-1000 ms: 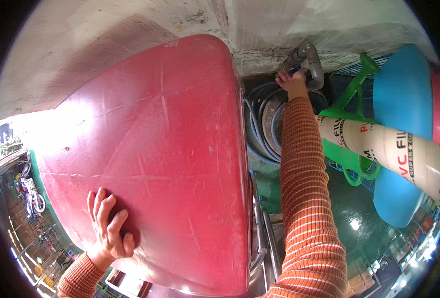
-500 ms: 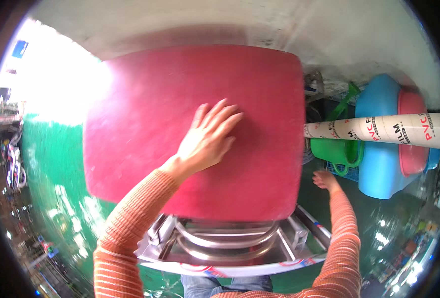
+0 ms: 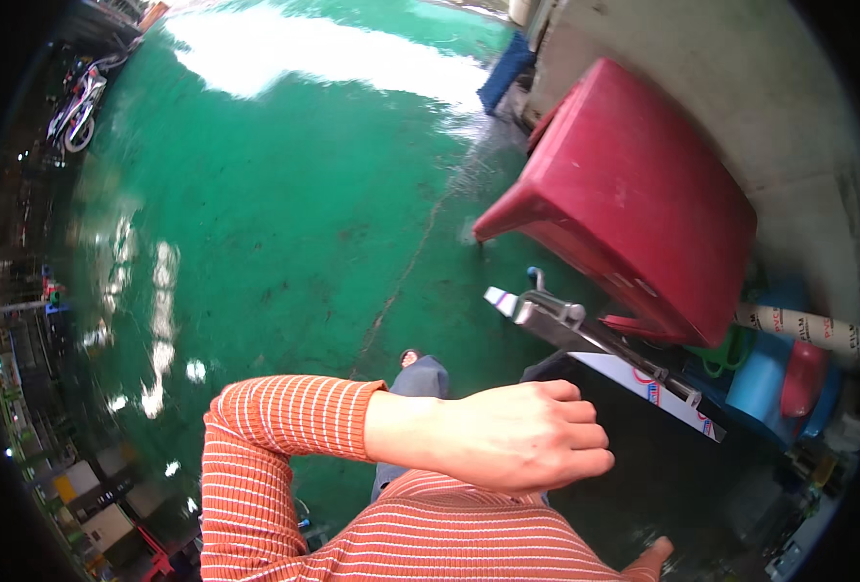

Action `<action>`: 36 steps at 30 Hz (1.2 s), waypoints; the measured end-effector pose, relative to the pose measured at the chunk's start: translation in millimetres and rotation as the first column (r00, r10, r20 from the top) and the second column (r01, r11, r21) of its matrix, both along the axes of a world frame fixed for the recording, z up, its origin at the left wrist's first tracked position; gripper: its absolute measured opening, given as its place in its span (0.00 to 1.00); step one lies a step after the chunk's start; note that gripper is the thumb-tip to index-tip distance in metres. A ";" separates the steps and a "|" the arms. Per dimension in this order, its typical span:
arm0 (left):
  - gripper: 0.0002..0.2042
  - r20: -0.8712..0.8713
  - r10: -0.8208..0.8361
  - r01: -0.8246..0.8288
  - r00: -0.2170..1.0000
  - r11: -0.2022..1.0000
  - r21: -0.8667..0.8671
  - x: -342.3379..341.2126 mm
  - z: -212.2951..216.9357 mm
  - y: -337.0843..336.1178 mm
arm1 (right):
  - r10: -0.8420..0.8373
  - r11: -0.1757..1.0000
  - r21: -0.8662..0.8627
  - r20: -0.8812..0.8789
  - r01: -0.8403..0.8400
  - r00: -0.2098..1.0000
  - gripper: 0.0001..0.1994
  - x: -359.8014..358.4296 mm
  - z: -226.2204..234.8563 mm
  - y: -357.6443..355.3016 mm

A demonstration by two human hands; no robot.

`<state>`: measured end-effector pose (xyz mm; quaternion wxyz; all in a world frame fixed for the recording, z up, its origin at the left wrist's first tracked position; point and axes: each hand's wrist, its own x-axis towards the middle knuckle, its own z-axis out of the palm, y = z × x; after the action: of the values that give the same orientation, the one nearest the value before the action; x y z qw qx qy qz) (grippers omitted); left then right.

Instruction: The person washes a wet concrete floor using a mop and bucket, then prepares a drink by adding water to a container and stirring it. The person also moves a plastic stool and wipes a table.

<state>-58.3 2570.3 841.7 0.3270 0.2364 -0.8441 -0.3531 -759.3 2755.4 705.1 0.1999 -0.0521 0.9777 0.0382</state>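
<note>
My left hand (image 3: 517,436) hangs in front of my chest, forearm in an orange striped sleeve crossing from the left. Its fingers are curled in and hold nothing. It is well apart from the red plastic table (image 3: 633,204), which stands against the grey wall at the upper right. A metal frame with a bent handle (image 3: 585,330) lies between my hand and the table. Only a small part of my right hand (image 3: 648,561) shows at the bottom edge, too little to read its fingers.
A wet green floor (image 3: 284,223) spreads to the left. A white tube (image 3: 803,328), blue stool (image 3: 764,378) and green plastic piece (image 3: 716,357) crowd the right, under the table. A motorbike (image 3: 79,102) stands far upper left.
My left hand has come off the red table top and drawn back to my chest. The view has swung left toward the floor, with the table now farther away at the right.
</note>
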 end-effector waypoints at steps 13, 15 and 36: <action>0.15 0.076 0.085 -0.080 0.994 0.995 -0.055 199.2 55.2 24.2 | 0.009 0.899 0.289 0.738 -0.328 0.675 0.15 424.2 -75.6 -21.2; 0.15 0.089 0.089 -0.085 0.992 0.995 -0.049 233.8 56.5 3.0 | 0.059 0.833 0.277 0.816 -0.479 0.575 0.14 481.0 -88.5 -57.0; 0.15 0.655 0.603 -0.813 0.455 0.581 0.030 643.3 -37.7 -245.8 | 0.442 0.585 -0.112 0.874 -0.804 0.200 0.14 938.8 -66.4 -523.8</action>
<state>585.0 2324.5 804.0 0.1251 0.7191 -0.6437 -0.2301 179.5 2231.6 638.7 0.6110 -0.4250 0.6102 0.2716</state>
